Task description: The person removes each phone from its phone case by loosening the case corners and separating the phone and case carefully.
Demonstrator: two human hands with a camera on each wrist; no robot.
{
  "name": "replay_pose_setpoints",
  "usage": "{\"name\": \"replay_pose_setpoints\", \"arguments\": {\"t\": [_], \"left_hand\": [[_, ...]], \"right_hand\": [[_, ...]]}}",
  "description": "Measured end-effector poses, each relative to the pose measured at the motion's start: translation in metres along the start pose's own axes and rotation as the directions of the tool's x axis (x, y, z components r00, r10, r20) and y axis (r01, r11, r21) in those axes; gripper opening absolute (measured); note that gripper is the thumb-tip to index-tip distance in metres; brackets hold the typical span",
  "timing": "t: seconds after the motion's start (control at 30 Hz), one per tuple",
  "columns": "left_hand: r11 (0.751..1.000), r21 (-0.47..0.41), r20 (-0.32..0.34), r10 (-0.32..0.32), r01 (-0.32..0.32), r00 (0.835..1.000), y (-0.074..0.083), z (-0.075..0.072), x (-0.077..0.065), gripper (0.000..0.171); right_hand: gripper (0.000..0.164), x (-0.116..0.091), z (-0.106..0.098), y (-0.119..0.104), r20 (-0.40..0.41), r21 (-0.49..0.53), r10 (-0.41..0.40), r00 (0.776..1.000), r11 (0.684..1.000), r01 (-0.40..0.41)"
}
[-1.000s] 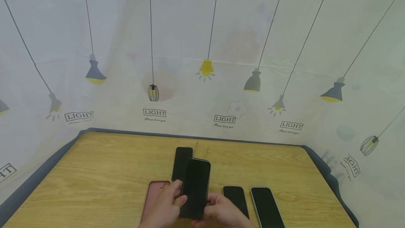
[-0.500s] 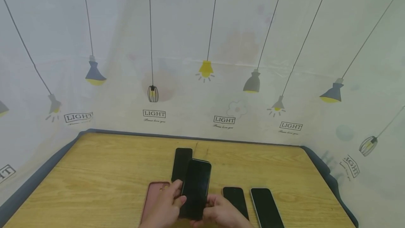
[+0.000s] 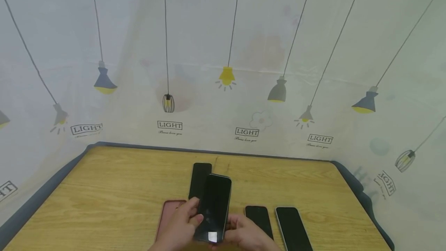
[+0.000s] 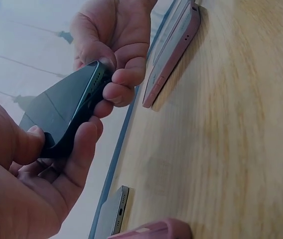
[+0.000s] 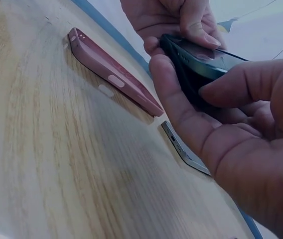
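Both hands hold a dark smartphone (image 3: 216,200), screen up, above the table. A soft black phone case (image 5: 182,74) wraps its back. In the wrist views the phone's bottom edge, with speaker holes, stands out of the case. My left hand (image 3: 181,222) grips the left side, its thumb at the case's corner. At the bottom right corner, my right hand (image 3: 244,231) pinches the phone and case with thumb and curled fingers. A pink phone case (image 3: 168,214) lies beside the left hand, partly covered by it.
Another black phone (image 3: 200,179) lies behind the held one. To the right lie two more phones, one dark phone (image 3: 259,220) and one light-edged phone (image 3: 294,227). The wooden table (image 3: 122,181) ends at a patterned sheet (image 3: 202,134).
The held phone has tilted slightly, and a bright reflection now shows low on its screen. My left hand has shifted a little to the left; both hands keep their grip.
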State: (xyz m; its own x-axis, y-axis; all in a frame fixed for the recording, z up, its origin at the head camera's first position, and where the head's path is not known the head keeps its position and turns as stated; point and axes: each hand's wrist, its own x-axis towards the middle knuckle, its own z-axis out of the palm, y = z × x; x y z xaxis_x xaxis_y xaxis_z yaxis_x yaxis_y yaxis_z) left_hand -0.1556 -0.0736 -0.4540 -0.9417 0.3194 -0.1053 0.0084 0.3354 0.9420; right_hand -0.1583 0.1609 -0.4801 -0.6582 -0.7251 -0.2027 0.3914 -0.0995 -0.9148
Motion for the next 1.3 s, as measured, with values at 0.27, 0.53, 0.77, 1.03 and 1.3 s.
{"name": "replay_pose_setpoints", "arguments": {"t": [0.27, 0.53, 0.77, 1.03, 1.3], "left_hand": [[0.992, -0.125, 0.050, 0.028, -0.021, 0.998, -0.001, -0.004, 0.000, 0.025], [0.990, -0.137, -0.002, 0.039, -0.039, 0.999, -0.005, -0.003, -0.002, 0.023], [0.974, -0.225, -0.029, 0.026, -0.032, 0.999, -0.008, -0.001, -0.003, 0.023], [0.967, -0.253, -0.087, 0.001, -0.023, 0.996, -0.009, 0.000, -0.003, 0.024], [0.964, -0.266, -0.087, -0.007, -0.017, 0.996, -0.010, -0.001, -0.002, 0.021]], "right_hand": [[0.045, -0.001, -0.002, -0.004, 0.069, 0.009, -0.008, 0.998, 1.000, 0.008], [0.045, 0.001, -0.003, -0.005, 0.065, -0.043, -0.010, 0.998, 0.999, 0.012], [0.040, -0.003, -0.003, -0.005, -0.025, -0.203, -0.036, 0.999, 0.979, 0.031], [0.026, -0.006, -0.003, -0.012, -0.118, -0.397, -0.049, 0.992, 0.918, -0.002], [0.019, -0.009, -0.004, -0.017, -0.125, -0.502, -0.022, 0.992, 0.864, -0.044]]}}
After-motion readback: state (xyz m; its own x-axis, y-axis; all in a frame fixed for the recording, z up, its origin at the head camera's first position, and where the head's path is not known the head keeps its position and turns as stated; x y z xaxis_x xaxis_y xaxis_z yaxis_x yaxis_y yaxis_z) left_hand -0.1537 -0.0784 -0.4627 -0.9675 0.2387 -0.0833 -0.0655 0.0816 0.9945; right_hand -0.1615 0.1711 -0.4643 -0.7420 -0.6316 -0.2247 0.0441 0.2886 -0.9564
